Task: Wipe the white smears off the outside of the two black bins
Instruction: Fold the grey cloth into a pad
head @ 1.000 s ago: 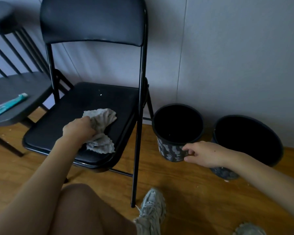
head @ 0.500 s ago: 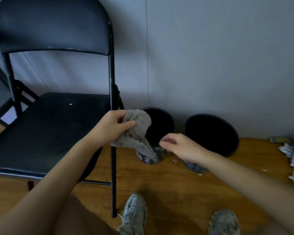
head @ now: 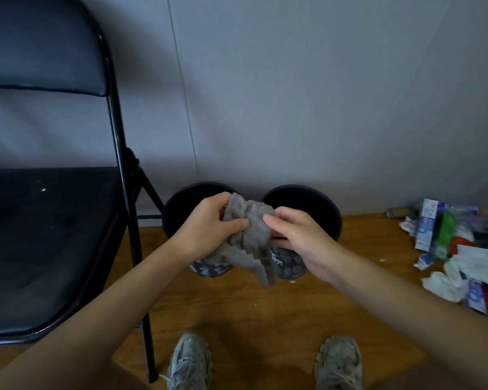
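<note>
Two black bins stand side by side on the wooden floor against the wall. The left bin (head: 178,209) and the right bin (head: 316,204) both show white smears low on their outer walls. A crumpled grey cloth (head: 251,240) hangs in the air in front of them, hiding part of both. My left hand (head: 209,223) grips the cloth's left side with thumb over it. My right hand (head: 296,235) pinches its right side.
A black folding chair (head: 54,235) stands at the left, its leg close to the left bin. A heap of wrappers, tubes and white tissues (head: 459,249) lies on the floor at the right. My two shoes (head: 189,361) are at the bottom edge.
My left hand lifted the cloth off the chair seat and carried it right, in front of the bins. My right hand left the left bin's rim and took hold of the cloth.
</note>
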Available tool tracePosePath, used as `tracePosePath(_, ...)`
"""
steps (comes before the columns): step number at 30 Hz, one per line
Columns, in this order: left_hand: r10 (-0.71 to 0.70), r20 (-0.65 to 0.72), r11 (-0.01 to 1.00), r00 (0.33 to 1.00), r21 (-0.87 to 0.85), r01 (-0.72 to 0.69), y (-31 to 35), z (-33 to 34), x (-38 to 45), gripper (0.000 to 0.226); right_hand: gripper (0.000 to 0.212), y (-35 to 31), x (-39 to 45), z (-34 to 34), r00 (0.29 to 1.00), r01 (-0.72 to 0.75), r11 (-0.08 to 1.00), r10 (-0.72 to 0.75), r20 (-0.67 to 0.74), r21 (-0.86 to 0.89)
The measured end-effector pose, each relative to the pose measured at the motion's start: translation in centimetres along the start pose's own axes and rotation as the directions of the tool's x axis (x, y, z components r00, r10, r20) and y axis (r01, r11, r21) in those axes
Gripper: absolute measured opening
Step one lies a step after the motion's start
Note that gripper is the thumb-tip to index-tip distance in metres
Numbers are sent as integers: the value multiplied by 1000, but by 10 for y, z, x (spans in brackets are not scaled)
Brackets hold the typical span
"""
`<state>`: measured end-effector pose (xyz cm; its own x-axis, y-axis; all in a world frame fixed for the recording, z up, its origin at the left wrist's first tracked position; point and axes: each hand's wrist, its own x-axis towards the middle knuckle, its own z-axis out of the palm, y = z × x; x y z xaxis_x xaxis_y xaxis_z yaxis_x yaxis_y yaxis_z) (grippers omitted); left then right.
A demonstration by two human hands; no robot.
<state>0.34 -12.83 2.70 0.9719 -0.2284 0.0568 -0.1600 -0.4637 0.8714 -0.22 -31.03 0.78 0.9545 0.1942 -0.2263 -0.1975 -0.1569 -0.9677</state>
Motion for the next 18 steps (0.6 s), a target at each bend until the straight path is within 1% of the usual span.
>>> tracePosePath(2, -20, 27, 999, 999, 34, 19, 1, 3, 3, 11, 22, 0, 1, -2, 1000, -16, 999, 16, 3, -34)
tracePosePath(4, -44, 42, 997, 998, 57, 42, 1, 2, 5, 13, 28, -1, 4, -4, 1000, -3, 991, 1, -17, -132)
tracePosePath(8, -104, 6, 991, 995, 83, 103, 0, -2, 9, 17, 25, -3, 10, -5, 996, 24, 934, -53, -74, -356)
tracePosePath(10, -135, 8, 989, 991, 57, 134, -1, -4, 9, 17, 24, -6, 10, -5, 992, 39, 889, -89, -89, -457)
tracePosePath(14, -240, 53, 969, 969, -49, 242, -6, -12, 9, 23, 24, -5, 13, -1, 990, 53, 872, -110, -90, -487)
tracePosePath(16, -298, 116, 940, 947, -139, 313, -7, -17, 10, 27, 28, -5, 15, 0, 987, 49, 889, -112, -111, -456)
tracePosePath(18, -323, 199, 919, 925, -167, 357, -9, -23, 10, 29, 25, -5, 17, -1, 982, 61, 913, -127, -138, -404)
